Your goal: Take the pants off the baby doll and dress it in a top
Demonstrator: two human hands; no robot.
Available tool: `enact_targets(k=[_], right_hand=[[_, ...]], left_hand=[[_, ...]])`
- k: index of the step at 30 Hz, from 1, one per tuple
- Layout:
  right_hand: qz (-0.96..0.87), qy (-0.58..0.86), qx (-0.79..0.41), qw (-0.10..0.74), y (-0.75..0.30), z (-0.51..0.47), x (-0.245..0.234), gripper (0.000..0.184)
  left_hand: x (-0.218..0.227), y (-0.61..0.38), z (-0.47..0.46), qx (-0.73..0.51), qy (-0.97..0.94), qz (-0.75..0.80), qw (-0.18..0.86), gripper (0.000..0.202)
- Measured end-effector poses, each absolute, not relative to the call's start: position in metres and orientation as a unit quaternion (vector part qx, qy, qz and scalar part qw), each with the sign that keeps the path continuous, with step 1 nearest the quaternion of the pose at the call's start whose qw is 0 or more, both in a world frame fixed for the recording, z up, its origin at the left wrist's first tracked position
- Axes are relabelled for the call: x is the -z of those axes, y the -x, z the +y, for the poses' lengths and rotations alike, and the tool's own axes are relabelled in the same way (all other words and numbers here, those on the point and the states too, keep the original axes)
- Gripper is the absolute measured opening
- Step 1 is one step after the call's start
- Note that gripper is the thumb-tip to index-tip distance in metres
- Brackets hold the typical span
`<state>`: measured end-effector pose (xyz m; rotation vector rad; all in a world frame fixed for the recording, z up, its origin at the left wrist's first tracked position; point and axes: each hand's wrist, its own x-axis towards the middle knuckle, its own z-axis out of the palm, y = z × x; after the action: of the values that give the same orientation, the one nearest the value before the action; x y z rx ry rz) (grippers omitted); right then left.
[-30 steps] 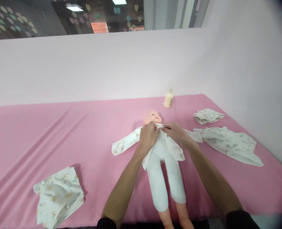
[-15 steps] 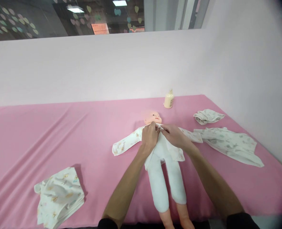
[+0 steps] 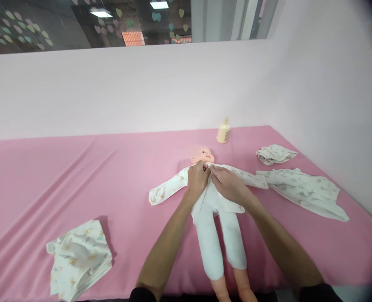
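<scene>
A baby doll (image 3: 216, 218) lies on its back on the pink sheet (image 3: 79, 176), head toward 12 o'clock, legs toward 6 o'clock. Both hands meet at its collar, just below the chin: the left hand (image 3: 197, 179) and right hand (image 3: 228, 184) each pinch an edge of the doll's white printed top (image 3: 173, 186), fingers closed on the cloth. The fabric looks thin, soft and light, likely to bunch and slip, so the front edges near the neckline seem the best hold; the doll itself appears light with a hard head. Against the picture a second ago, the hands sit marginally closer together at the collar; the cream bottle (image 3: 223, 131) at 12 o'clock, the garments (image 3: 302, 188) at 3 o'clock and the folded cloth (image 3: 79, 258) at 8 o'clock are unmoved
</scene>
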<state>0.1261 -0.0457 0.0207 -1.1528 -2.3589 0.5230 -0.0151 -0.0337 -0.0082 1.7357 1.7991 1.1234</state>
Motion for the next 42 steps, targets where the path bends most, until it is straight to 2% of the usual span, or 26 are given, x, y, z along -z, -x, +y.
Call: enact_targets(k=[7, 14, 20, 25, 32, 38, 42], right_hand=[[-0.845, 0.438, -0.199, 0.234, -0.126, -0.045, -0.021, 0.030], [-0.846, 0.433, -0.216, 0.222, -0.125, -0.044, -0.019, 0.034], [-0.842, 0.442, -0.227, 0.211, -0.124, -0.044, -0.017, 0.031], [-0.837, 0.446, -0.233, 0.215, -0.125, -0.041, -0.020, 0.022], [-0.809, 0.510, -0.201, 0.211, -0.132, -0.029, -0.010, 0.015], [-0.805, 0.510, -0.207, 0.220, -0.130, -0.024, -0.009, 0.023], [-0.804, 0.518, -0.189, 0.222, -0.120, -0.029, -0.007, 0.021]], left_hand=[[0.010, 0.020, -0.030, -0.432, -0.602, 0.614, 0.271, 0.019], [0.009, 0.033, -0.029, -0.436, -0.532, 0.524, 0.503, 0.012], [-0.002, 0.042, -0.032, -0.404, -0.504, 0.491, 0.585, 0.005], [0.007, 0.035, -0.032, -0.387, -0.565, 0.524, 0.506, 0.008], [0.009, 0.014, -0.036, -0.332, -0.646, 0.647, 0.231, 0.009], [0.002, 0.011, -0.043, -0.277, -0.640, 0.700, 0.153, 0.010], [0.000, 0.019, -0.044, -0.260, -0.655, 0.695, 0.139, 0.012]])
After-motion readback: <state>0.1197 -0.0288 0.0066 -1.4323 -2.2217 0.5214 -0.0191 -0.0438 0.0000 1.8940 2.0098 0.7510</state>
